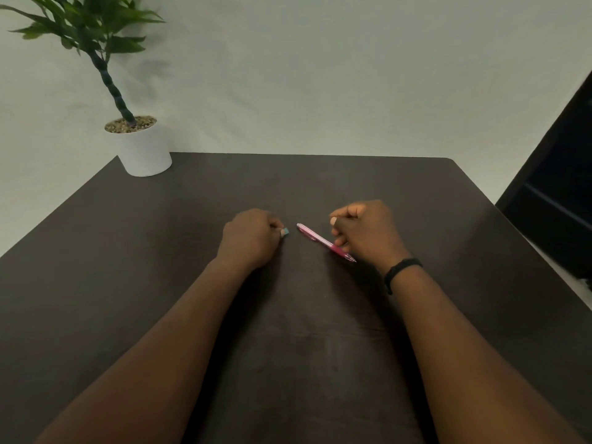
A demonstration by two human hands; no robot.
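A pink pen [320,240] lies slanted over the dark table [160,251], its tip pointing toward me. My right hand [365,233] grips the pen near its darker pink grip section. My left hand [251,237] is curled to the left of the pen and pinches a small light blue piece [285,232] at its fingertips. A narrow gap separates that piece from the pen's far end. What the blue piece is cannot be told.
A green plant in a white pot [144,152] stands at the table's far left corner. A dark piece of furniture [557,187] stands beyond the right edge. A pale wall runs behind the table. A black band circles my right wrist [402,270].
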